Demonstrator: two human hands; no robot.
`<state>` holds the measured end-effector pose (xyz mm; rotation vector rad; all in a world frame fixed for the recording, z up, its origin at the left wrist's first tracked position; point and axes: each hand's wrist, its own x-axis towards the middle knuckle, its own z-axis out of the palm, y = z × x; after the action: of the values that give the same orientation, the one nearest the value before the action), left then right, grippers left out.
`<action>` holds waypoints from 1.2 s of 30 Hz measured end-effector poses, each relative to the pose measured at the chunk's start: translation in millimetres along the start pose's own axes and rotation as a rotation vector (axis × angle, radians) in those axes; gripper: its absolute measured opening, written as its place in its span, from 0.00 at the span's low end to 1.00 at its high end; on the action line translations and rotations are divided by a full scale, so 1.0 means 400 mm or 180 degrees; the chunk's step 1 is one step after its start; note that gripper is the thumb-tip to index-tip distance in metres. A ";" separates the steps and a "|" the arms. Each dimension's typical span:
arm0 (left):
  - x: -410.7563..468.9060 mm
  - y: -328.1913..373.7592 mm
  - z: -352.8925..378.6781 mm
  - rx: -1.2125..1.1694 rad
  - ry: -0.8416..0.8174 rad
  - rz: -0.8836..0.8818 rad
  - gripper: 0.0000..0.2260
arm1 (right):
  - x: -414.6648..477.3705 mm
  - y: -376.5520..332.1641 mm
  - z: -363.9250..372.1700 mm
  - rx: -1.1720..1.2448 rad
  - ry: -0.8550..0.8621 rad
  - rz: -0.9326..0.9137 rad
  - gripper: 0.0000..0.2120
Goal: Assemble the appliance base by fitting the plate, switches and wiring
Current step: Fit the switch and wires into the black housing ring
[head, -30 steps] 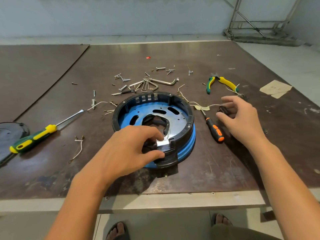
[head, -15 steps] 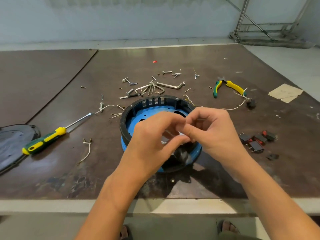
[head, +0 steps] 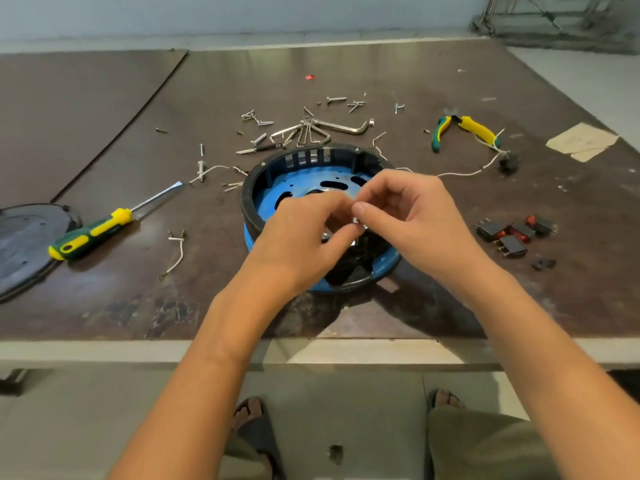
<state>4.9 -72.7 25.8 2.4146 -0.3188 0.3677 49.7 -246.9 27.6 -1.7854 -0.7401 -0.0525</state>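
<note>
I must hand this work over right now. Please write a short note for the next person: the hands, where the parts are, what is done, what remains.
Left hand and right hand: both pinch one small shiny piece above the base; too small to identify.
The plate lies inside the base.
A white wire runs from behind the right hand to the table beside the pliers.
The switches lie loose on the table, right of the base.
Done: plate seated, as it seems.
Left: fit switches and wiring; whether the plate is screwed cannot be seen.
</note>
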 end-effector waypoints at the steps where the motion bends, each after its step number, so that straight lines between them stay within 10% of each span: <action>1: -0.001 0.003 -0.002 0.0025 0.0024 0.0016 0.07 | 0.001 -0.001 0.003 -0.0040 0.0033 -0.0006 0.03; 16: -0.070 -0.006 0.060 0.1407 0.0717 0.0523 0.11 | -0.050 0.058 0.068 -0.1425 0.0345 -0.0991 0.03; 36: -0.076 -0.010 0.069 0.0987 0.0921 0.0355 0.15 | -0.055 0.102 0.099 -0.1366 0.0935 -0.0930 0.08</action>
<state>-17.3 -83.8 -7.3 2.6005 -0.2829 0.8625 39.8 -228.7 -29.7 -1.9958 -0.8092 -0.6994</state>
